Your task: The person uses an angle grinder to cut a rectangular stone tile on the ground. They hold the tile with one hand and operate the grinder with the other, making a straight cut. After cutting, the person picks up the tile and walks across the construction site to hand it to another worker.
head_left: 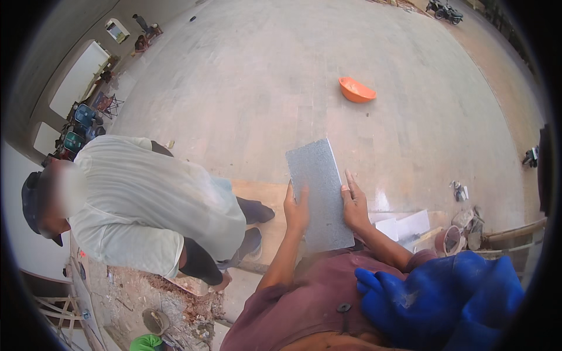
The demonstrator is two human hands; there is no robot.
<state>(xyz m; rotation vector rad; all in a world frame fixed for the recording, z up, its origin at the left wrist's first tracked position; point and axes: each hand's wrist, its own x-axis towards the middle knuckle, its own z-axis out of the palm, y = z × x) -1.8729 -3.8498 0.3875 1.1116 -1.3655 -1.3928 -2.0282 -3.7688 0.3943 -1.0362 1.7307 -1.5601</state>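
Observation:
A grey speckled rectangular tile (319,193) with a pale right edge is held up in front of my torso, its long side pointing away from me. My left hand (297,209) grips its left edge, thumb over the speckled face. On the opposite edge, my right hand (355,205) has its thumb against the tile and a finger stretched past the side. The tile's underside and most of the fingers behind it are hidden. Its near end comes close to my maroon shirt (287,316).
At my left a co-worker (158,205) in a pale shirt bends over broken rubble (187,298). An orange basin (357,90) stands ahead on the paved floor. White sheets or tiles (404,225) and a bucket (449,240) lie to the right. Blue cloth (445,292) hangs near my right arm.

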